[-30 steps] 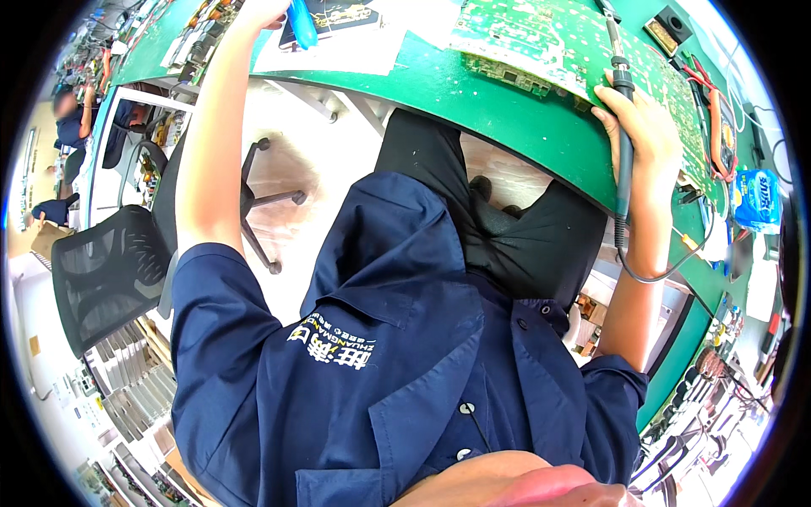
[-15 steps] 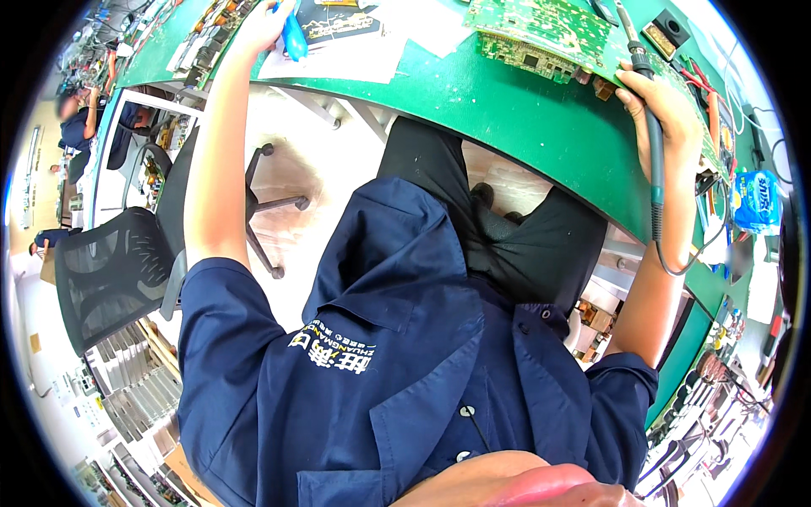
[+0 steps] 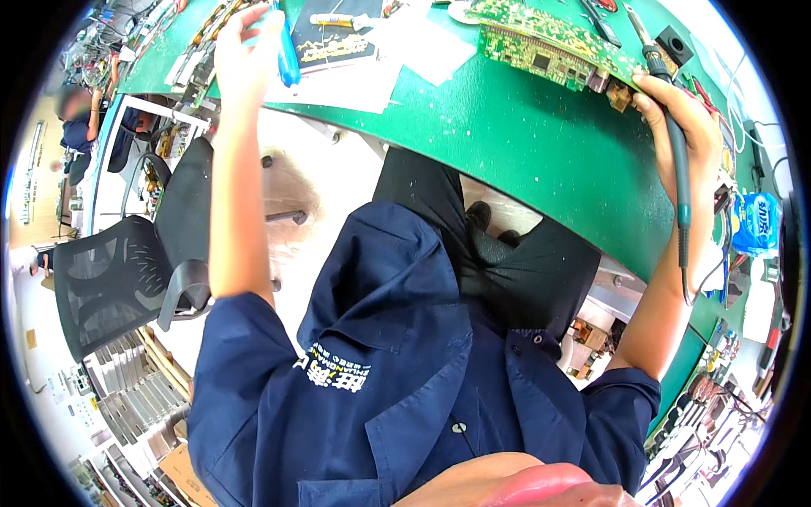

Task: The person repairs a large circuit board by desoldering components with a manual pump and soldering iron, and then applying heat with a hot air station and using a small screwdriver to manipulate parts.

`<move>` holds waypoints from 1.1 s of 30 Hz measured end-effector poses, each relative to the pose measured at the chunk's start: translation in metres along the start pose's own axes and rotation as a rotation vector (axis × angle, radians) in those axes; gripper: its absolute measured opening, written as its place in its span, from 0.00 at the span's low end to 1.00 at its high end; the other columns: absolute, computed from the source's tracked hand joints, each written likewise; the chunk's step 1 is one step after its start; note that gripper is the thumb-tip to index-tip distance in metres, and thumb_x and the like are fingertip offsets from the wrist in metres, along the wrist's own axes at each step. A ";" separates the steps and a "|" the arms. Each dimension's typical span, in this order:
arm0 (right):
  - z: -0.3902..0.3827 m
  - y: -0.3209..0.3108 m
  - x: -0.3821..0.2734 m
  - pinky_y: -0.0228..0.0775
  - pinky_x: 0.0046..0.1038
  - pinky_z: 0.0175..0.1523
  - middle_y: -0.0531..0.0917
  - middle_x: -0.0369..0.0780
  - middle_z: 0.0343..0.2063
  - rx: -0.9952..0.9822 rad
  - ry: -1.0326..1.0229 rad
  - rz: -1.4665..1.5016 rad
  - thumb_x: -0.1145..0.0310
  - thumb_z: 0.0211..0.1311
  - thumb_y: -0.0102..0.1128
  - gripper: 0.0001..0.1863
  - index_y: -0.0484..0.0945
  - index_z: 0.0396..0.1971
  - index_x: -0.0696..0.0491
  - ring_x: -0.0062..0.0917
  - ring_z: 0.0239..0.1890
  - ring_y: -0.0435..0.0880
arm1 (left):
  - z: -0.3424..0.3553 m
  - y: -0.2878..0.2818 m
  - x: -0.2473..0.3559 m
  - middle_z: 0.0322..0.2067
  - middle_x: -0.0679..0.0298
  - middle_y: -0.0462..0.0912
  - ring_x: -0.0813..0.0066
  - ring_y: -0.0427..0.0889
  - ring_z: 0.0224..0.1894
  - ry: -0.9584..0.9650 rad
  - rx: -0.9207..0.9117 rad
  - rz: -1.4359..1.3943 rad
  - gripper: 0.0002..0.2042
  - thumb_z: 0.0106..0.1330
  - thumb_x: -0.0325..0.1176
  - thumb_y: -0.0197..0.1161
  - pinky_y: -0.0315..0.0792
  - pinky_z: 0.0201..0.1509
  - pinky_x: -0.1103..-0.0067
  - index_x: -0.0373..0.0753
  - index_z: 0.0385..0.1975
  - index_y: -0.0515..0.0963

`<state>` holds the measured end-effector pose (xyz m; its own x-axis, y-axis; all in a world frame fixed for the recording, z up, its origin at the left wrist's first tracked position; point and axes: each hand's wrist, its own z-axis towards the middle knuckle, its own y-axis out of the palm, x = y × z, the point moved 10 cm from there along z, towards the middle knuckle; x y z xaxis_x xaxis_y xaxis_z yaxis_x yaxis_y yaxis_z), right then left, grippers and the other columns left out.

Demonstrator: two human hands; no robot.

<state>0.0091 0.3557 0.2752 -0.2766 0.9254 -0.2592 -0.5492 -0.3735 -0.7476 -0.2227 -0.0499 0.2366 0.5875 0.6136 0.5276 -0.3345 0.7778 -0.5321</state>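
Note:
My right hand (image 3: pixel 688 114) is closed around a soldering iron (image 3: pixel 678 160), its metal tip pointing away toward the far edge. The thumb and fingertips of that hand also meet the right edge of a green circuit board (image 3: pixel 545 46), which carries chips and connectors. My left hand (image 3: pixel 247 51) is raised at the far left with its fingers apart. Close beside its fingertips, a slim blue tool (image 3: pixel 288 59) lies on white paper (image 3: pixel 372 89). A dark panel with gold-coloured bits (image 3: pixel 334 46) and a yellow-and-white tube (image 3: pixel 340 20) rest there too.
The green bench (image 3: pixel 524 152) curves before my lap. At right are a soldering iron stand (image 3: pixel 673 44), red-handled tools and a blue packet (image 3: pixel 754 224). More boards (image 3: pixel 203 51) sit at far left. A black mesh chair (image 3: pixel 118 270) stands left; another person (image 3: pixel 78 118) sits beyond.
The view has shifted, so the bench shows lower. My left hand's fingers have come away from the blue tool. My right hand still grips the iron, and the board has shifted slightly away.

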 end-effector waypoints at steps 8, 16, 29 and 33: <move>0.007 -0.001 -0.005 0.77 0.27 0.48 0.89 0.41 0.37 0.013 0.023 -0.022 0.75 0.61 0.69 0.09 0.86 0.42 0.56 0.29 0.39 0.88 | -0.089 0.110 0.143 0.35 0.67 0.82 0.83 0.79 0.36 -0.390 -0.220 -0.988 0.11 0.69 0.32 0.67 0.74 0.43 0.84 0.34 0.46 0.80; 0.007 0.003 -0.011 0.76 0.25 0.51 0.90 0.42 0.40 0.000 0.009 -0.050 0.77 0.62 0.68 0.09 0.86 0.42 0.57 0.27 0.40 0.88 | -0.086 0.122 0.147 0.33 0.67 0.82 0.84 0.79 0.36 -0.406 -0.203 -1.097 0.08 0.69 0.27 0.67 0.76 0.44 0.86 0.30 0.42 0.78; 0.005 0.007 -0.013 0.75 0.25 0.52 0.90 0.41 0.40 -0.007 0.023 -0.150 0.77 0.60 0.69 0.09 0.86 0.40 0.57 0.26 0.40 0.88 | -0.089 0.123 0.141 0.32 0.68 0.82 0.86 0.79 0.34 -0.408 -0.186 -1.193 0.06 0.68 0.22 0.67 0.75 0.43 0.87 0.30 0.41 0.79; 0.005 0.008 -0.013 0.75 0.25 0.51 0.90 0.42 0.40 -0.006 0.007 -0.107 0.78 0.59 0.69 0.09 0.86 0.40 0.57 0.26 0.38 0.88 | -0.090 0.127 0.138 0.32 0.68 0.82 0.86 0.78 0.35 -0.429 -0.182 -1.195 0.06 0.68 0.21 0.67 0.75 0.43 0.87 0.30 0.41 0.79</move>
<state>0.0044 0.3404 0.2751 -0.2112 0.9603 -0.1820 -0.5703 -0.2723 -0.7750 -0.1179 0.1214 0.1821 0.1566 -0.4287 0.8898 0.3588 0.8640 0.3531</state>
